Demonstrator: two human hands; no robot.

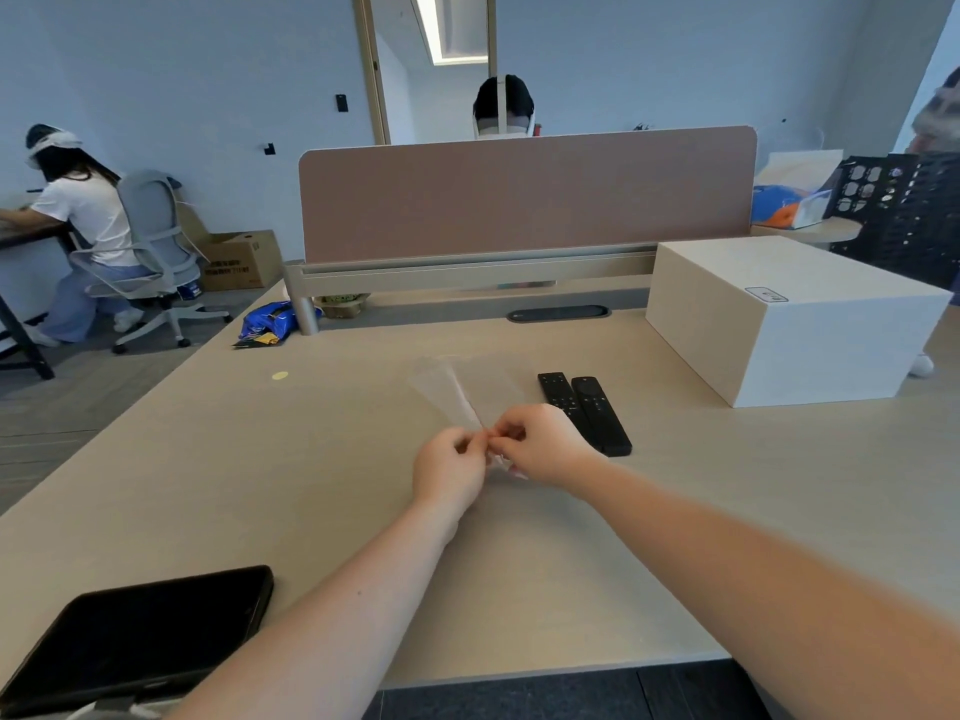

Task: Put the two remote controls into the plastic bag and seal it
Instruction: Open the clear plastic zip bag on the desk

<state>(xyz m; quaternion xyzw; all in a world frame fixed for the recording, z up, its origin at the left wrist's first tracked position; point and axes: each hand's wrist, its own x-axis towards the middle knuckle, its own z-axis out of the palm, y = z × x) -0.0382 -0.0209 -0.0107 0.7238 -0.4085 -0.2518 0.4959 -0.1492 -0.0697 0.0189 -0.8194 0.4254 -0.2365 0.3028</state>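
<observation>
A clear plastic bag (467,389) is held just above the beige table (260,459) at its middle, nothing inside it. My left hand (451,472) and my right hand (540,444) both pinch the bag's near edge, fingertips almost touching. Two black remote controls lie side by side on the table just right of my right hand: the left remote (558,391) is partly covered by my hand, the right remote (601,415) is fully visible.
A large white box (795,324) stands at the right. A black tablet (135,636) lies at the near left corner. A brown divider panel (524,194) runs along the back, with a blue snack packet (272,324) at its left end. Other people sit beyond.
</observation>
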